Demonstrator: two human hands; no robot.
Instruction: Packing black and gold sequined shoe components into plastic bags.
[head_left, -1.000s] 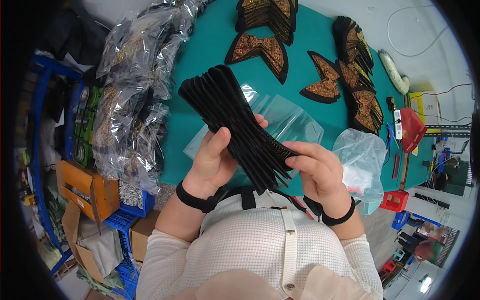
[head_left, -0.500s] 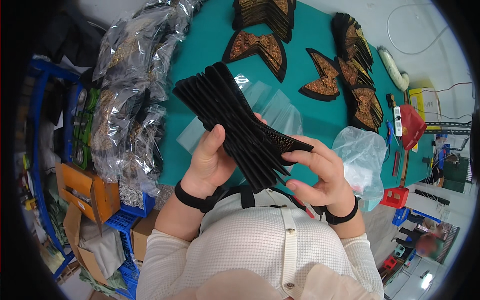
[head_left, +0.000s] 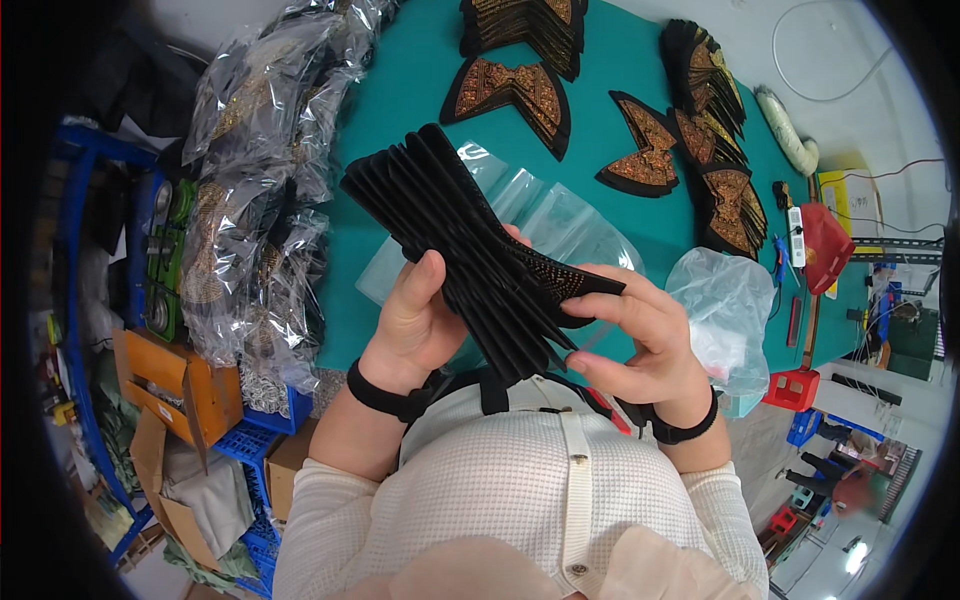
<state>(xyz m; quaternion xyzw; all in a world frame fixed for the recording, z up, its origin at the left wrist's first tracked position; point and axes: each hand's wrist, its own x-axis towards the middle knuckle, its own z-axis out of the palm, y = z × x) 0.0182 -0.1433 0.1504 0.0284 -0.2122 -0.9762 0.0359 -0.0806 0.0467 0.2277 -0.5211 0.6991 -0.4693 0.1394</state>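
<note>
A fanned stack of black bow-shaped pieces (head_left: pixel 455 235) is held up above the table's near edge, backs mostly toward me. Small gold beads show along its right edge. My left hand (head_left: pixel 412 325) is closed round its lower left side, thumb in front and fingers behind. At the right end, my right hand (head_left: pixel 645 335) pinches the outermost beaded piece between bent fingers, with its thumb lower, by the loose ends. Below and behind the stack, clear plastic bags (head_left: pixel 585 225) lie overlapping on the green table (head_left: pixel 400 60).
Bagged beaded pieces (head_left: pixel 255 200) pile along the table's left side. More bow-shaped pieces lie in stacks at the far middle (head_left: pixel 515 95) and right (head_left: pixel 725 200), beside a single-looking one (head_left: pixel 640 150). A crumpled plastic bag (head_left: pixel 715 310) sits right. Cartons (head_left: pixel 185 385) stand lower left.
More of the clear bags shows to the right behind the stack. My right fingers have shifted slightly on the piece's end; my left hand keeps its grip.
</note>
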